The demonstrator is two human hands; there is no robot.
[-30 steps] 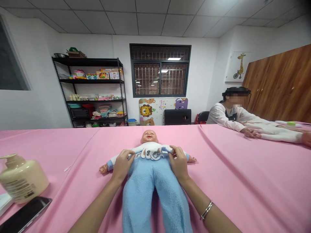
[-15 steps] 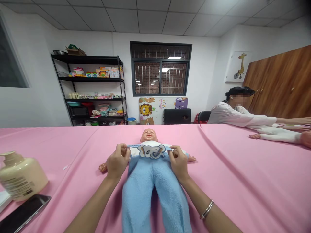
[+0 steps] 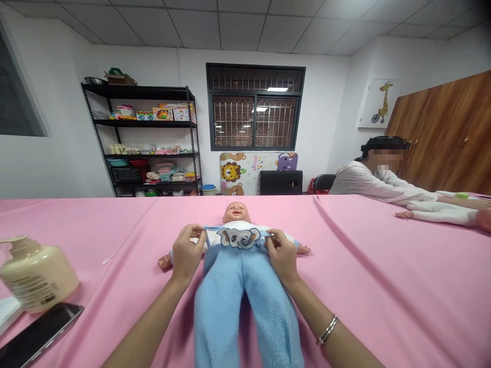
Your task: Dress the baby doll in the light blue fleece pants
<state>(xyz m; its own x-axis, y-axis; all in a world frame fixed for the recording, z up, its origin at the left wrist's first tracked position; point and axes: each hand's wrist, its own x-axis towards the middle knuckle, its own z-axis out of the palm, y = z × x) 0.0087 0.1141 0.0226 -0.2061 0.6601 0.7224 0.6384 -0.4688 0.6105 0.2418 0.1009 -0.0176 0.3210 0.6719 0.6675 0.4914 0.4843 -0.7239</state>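
On its back lies a baby doll in a white top, its head toward the far table edge. Fluffy light-blue trousers cover its legs, with an elephant patch at the top of the front. My left hand pinches the upper edge of the trousers on the left of the patch. On the other side, my right hand grips the same edge between thumb and fingers. Between both hands the edge is held stretched across the doll's chest.
A pink cloth covers the table. At left stand a pump bottle and a dark phone. A co-worker sits at the right, reaching toward another doll. Black shelves line the back wall.
Both my hands keep their hold on the trousers, almost unmoved. The view has shifted slightly. The co-worker's head and arms have moved a little.
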